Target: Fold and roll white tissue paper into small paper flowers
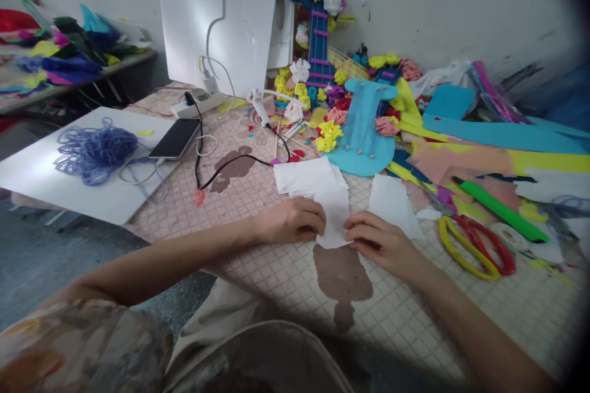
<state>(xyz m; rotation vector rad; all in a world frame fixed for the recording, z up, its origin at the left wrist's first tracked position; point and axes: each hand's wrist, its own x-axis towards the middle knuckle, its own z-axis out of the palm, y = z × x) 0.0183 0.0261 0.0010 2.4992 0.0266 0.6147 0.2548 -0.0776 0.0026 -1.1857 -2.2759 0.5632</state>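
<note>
Both of my hands are at a small sheet of white paper [332, 212] at the table's near middle. My left hand [295, 220] has its fingers curled and pinched at the sheet's lower left edge. On the other side, my right hand [378, 238] pinches the lower right edge between thumb and fingers. Behind the sheet and partly under it lie more white paper pieces [299, 177]. Another white piece [395, 202] rests flat just beyond my right hand.
Scissors with yellow and red handles [470, 249] and a green cutter [502, 210] lie right. A glue gun [259, 109] with a black cord, a blue guitar-shaped craft [364, 129] and paper flowers stand behind. Left are a phone [175, 138] and purple yarn [96, 150] on a white board [122, 199].
</note>
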